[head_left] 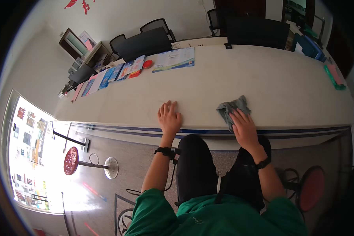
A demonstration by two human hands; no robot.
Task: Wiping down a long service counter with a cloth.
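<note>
A crumpled grey cloth (234, 104) lies on the pale counter top (202, 88) near its front edge. My right hand (244, 129) rests on the near side of the cloth, fingers over its folds and pressing it to the surface. To the left, my left hand (169, 118) lies palm down on the bare counter, fingers stretched forward and slightly apart. It holds nothing. How far the right fingertips curl into the cloth is partly hidden by its folds.
Toward the back left lie a row of leaflets (106, 78), a round red object (147, 64) and a wide printed sheet (174, 59). Dark monitors (257, 34) line the far edge. A green and pink item (334, 77) sits far right. Red-seated stools (71, 161) stand on the floor.
</note>
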